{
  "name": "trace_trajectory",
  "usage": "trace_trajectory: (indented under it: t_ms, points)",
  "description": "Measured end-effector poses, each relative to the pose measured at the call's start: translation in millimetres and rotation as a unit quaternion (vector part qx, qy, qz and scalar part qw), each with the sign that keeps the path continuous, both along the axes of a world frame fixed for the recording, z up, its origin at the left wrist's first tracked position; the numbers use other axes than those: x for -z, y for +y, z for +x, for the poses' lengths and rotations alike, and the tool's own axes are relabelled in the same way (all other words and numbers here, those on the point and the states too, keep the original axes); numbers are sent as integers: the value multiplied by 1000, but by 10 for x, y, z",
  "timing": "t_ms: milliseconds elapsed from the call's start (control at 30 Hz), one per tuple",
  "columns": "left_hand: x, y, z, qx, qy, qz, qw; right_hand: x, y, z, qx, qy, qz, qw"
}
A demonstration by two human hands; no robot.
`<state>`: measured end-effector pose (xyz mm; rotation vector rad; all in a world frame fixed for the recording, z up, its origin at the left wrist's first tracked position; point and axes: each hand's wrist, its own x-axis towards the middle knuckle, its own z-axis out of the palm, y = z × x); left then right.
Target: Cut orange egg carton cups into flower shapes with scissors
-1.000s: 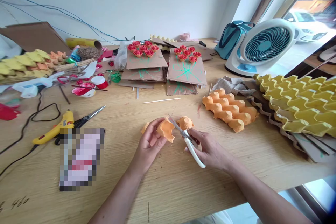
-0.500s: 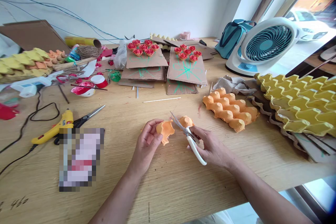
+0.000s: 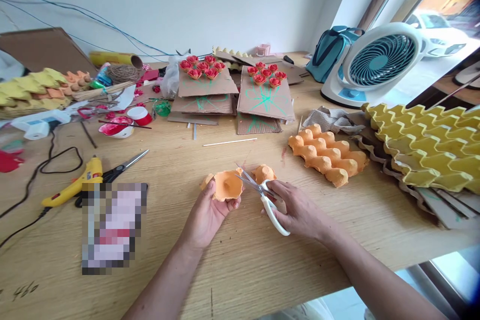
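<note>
My left hand (image 3: pixel 205 214) grips an orange egg-carton cup (image 3: pixel 227 185) over the wooden table (image 3: pixel 243 265), its hollow side facing me. My right hand (image 3: pixel 296 210) holds white-handled scissors (image 3: pixel 262 197), blades parted, their tips at the cup's right edge. Another orange cup (image 3: pixel 264 173) lies on the table just behind the scissors. A small orange scrap (image 3: pixel 206 180) sits to the left of the held cup.
An orange egg-carton strip (image 3: pixel 326 156) and yellow trays (image 3: pixel 427 147) lie to the right, a fan (image 3: pixel 377 62) behind them. Cardboard sheets with red paper flowers (image 3: pixel 264 92) stand at the back. A yellow glue gun (image 3: pixel 71 186) and black scissors (image 3: pixel 120 169) rest at the left.
My left hand has turned the cup so its hollow faces me and lowered it slightly. The scissors stay at the cup's right edge with blades parted.
</note>
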<state>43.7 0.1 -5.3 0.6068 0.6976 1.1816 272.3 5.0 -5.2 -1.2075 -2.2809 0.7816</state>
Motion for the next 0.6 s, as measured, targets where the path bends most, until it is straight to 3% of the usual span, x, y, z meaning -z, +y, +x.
trace_trajectory:
  t_ms: [200, 333, 600]
  points:
    - [-50, -27, 1, -23, 91, 109, 990, 5, 10, 27, 23, 35, 41, 998]
    - [-60, -11, -32, -27, 123, 81, 989, 0, 28, 45, 20, 4, 83, 996]
    - [-34, 20, -57, -12, 72, -20, 997, -1, 43, 30, -20, -69, 102, 992]
